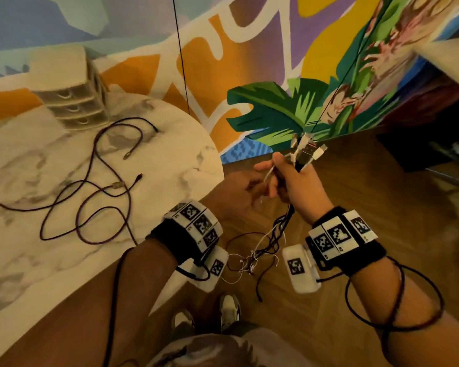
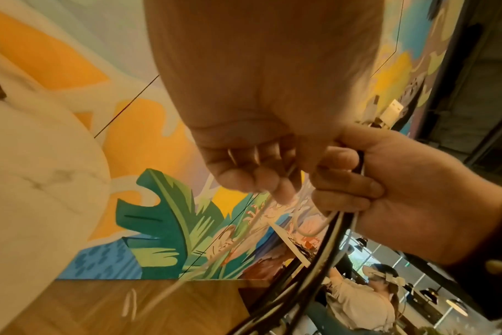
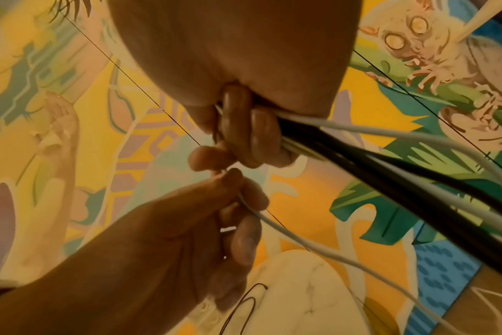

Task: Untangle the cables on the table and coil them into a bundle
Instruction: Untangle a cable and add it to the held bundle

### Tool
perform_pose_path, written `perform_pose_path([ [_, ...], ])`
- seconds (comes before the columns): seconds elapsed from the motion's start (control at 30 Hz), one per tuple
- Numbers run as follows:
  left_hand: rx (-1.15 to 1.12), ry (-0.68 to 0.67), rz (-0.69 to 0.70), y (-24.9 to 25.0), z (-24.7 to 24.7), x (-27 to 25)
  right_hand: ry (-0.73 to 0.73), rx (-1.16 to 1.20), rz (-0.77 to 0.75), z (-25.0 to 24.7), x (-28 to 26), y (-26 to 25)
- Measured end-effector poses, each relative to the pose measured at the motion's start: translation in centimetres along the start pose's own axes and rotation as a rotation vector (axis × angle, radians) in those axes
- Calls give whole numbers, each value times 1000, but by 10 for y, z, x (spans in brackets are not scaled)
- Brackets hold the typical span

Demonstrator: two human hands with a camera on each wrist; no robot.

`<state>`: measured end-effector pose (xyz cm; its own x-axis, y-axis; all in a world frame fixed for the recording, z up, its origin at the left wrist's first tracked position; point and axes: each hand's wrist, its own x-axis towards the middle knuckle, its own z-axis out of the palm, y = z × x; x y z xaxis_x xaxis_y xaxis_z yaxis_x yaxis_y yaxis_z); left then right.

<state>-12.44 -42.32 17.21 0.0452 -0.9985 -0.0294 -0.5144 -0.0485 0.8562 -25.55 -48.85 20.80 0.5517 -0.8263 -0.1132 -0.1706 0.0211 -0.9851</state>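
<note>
My right hand grips a bundle of black and white cables off the table's right edge. Their connector ends stick up above the fist. The bundle hangs down into a loose tangle between my wrists. Just left of it, my left hand pinches one thin white cable. The left wrist view shows the left fingers on the white cable and the right hand round the bundle. In the right wrist view the white cable runs from the left hand. Dark purple cables lie spread on the table.
The round marble table fills the left, with a small white drawer unit at its back. A painted mural wall stands behind. Wooden floor lies to the right, my shoes below. Another person sits far off.
</note>
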Motion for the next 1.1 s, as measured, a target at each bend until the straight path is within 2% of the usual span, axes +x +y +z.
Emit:
perform_pose_path([
  [0.07, 23, 112, 30, -15, 0, 9, 55, -12, 0, -8, -1, 2],
  [0.1, 82, 134, 29, -26, 4, 13, 94, -15, -1, -15, -1, 3],
  [0.13, 162, 116, -29, -41, 8, 14, 126, -12, 2, -21, -1, 4],
  [0.17, 238, 61, -148, -57, 17, 14, 149, -8, 7, -27, -2, 4],
  [0.23, 388, -159, -456, -85, 40, 5, 157, -15, 12, -36, -3, 4],
  [0.27, 445, -276, -533, -92, 51, -2, 151, -21, 13, -40, -3, 5],
  [0.3, 450, -348, -549, -94, 58, -7, 141, -20, 19, -42, -2, 5],
  [0.37, 299, -291, -430, -77, 61, -7, 123, -24, 24, -43, -2, 4],
  [0.47, 12, -156, -88, -20, 51, 9, 115, 0, 2, -39, 0, 2],
  [0.5, -64, -137, -25, 0, 48, 14, 106, 18, -1, -36, 1, 0],
  [0.53, -111, -120, -5, 20, 46, 17, 89, 4, -19, -34, 3, -3],
  [0.6, -129, -92, -51, 52, 40, 25, 42, -91, -89, -33, 5, -11],
  [0.67, -270, -73, -64, 67, 35, 34, -6, -106, -101, -39, 5, -21],
  [0.77, -577, -69, -79, 74, 28, 42, -130, 28, -64, -49, 5, -17],
  [0.83, -643, -17, -102, 75, 23, 44, -288, 215, -8, -46, 5, 0],
  [0.87, -649, 5, -93, 76, 20, 44, -342, 238, 11, -41, 6, 12],
  [0.93, -610, 41, -60, 79, 10, 46, -374, 15, -8, -28, 3, 33],
  [0.97, -520, 72, -44, 81, 5, 48, -355, -107, -20, -22, 2, 45],
  [1.03, -186, 120, 33, 86, -9, 53, -202, -210, 29, -13, 5, 69],
  [1.1, 133, 114, 167, 98, -28, 51, -85, -218, 151, -15, 13, 94],
])
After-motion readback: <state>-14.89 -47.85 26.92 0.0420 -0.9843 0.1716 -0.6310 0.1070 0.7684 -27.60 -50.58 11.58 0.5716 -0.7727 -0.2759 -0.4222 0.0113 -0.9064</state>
